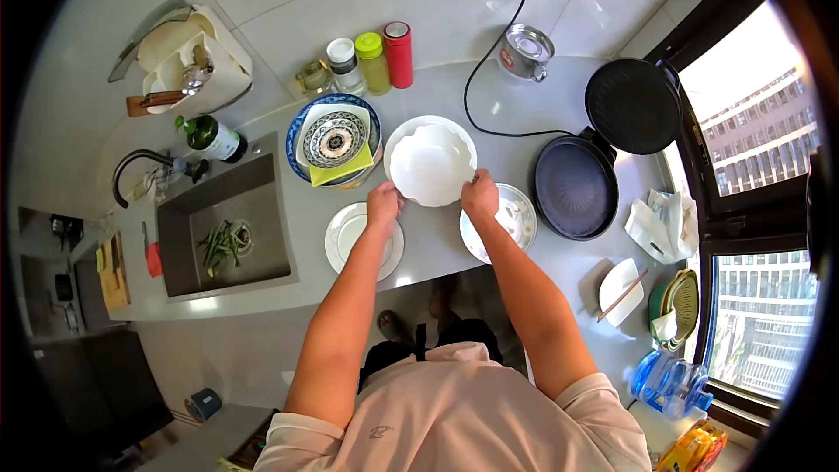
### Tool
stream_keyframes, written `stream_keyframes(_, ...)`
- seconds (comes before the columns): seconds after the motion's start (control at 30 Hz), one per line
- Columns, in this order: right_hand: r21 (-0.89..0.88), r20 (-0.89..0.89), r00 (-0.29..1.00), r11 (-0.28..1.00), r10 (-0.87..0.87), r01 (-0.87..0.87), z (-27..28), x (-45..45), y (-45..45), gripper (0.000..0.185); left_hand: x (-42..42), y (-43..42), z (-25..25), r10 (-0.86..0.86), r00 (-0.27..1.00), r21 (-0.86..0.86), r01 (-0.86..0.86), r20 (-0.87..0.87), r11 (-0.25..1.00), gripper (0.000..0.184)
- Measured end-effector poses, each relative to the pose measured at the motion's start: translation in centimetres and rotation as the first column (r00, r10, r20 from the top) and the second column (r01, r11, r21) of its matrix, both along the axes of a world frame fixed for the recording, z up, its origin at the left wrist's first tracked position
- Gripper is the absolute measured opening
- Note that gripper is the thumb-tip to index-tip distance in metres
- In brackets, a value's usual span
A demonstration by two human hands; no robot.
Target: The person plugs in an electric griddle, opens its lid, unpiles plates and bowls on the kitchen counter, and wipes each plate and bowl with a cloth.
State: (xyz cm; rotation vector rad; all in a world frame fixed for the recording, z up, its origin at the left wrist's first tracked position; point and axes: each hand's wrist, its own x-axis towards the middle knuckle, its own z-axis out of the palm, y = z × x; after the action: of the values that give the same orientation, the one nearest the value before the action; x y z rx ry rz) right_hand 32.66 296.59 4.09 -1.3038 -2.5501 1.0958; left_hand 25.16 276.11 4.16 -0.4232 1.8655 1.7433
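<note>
A white bowl with a wavy rim (432, 166) is held between my two hands, over a round white plate (396, 134) at the middle of the counter. My left hand (384, 206) is closed on the bowl's lower left edge. On its lower right edge, my right hand (480, 196) grips it too. Below my left hand lies a white plate with a thin ring (351, 241). A patterned plate (517, 217) sits partly under my right hand and forearm. Stacked bowls (336, 140) stand left of the held bowl, the top one patterned.
At left is a sink (223, 232) with green vegetables (224, 245). Bottles (398, 57) and a steel pot (526, 52) line the wall. An open black electric pan (576, 188), its cord, a white dish with chopsticks (619, 291) and a water jug (669, 383) are at right.
</note>
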Motion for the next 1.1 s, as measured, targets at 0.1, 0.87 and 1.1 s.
stream_keyframes(0.1,0.004,-0.076,0.997,1.0,-0.009,0.009,1.0,2.1,-1.4,0.029,2.4,-1.6,0.8,-0.011,1.0,0.026,0.012,-0.023,1.0,0.041)
stream_keyframes(0.87,-0.099,-0.104,0.992,0.991,0.075,-0.085,-0.7,10.3,-21.3,0.029,12.1,-21.6,-1.1,0.106,0.989,-0.073,-0.114,-0.106,0.991,0.032)
stream_keyframes(1.1,-0.165,-0.086,0.994,0.983,0.066,-0.08,0.7,10.9,-20.8,0.042,12.1,-18.7,-1.5,-0.083,0.864,-0.583,-0.261,-0.497,0.769,0.046)
